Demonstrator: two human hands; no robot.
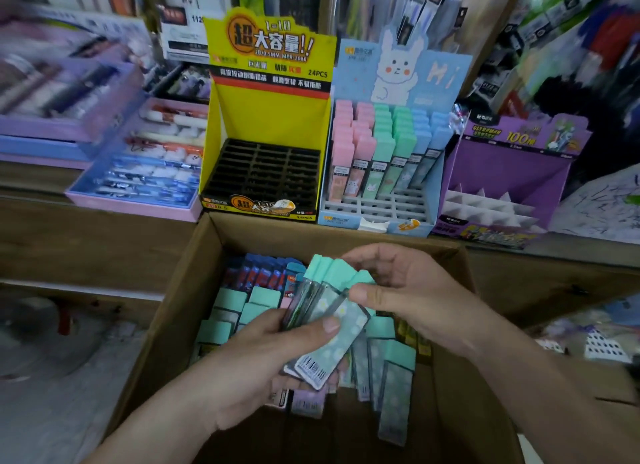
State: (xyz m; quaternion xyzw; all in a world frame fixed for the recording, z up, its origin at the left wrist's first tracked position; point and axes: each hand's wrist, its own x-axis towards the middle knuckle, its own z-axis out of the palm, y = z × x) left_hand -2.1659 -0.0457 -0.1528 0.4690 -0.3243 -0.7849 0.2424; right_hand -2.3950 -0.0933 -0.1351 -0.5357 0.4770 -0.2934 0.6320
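Several mint-capped cases (332, 311), fanned into one bundle, are held over the middle of an open cardboard box (194, 280), nearer its far wall than its near edge. Of the two hands, the left hand (273, 349) grips the bundle's lower half from below, fingers curled under it and thumb pressed flat across the top case, whose barcode end sticks out toward the near edge. The right hand (412, 287) pinches the capped ends, thumb on the near face and fingers curled behind the caps. Beneath the bundle the box holds loose cases (394, 384), mostly mint-capped, with dark blue packs (256, 273) standing along the far wall's left part. Beyond the box, on the tabletop (86, 245), stand three display cartons side by side: a yellow carton (266, 117) with a black slotted insert, just right of it a pale blue rabbit carton (429, 79) filled with pink, mint and blue cases toward its back, and a purple carton (505, 172) at the right. A pink tray (138, 205) of pens lies left of the yellow carton.
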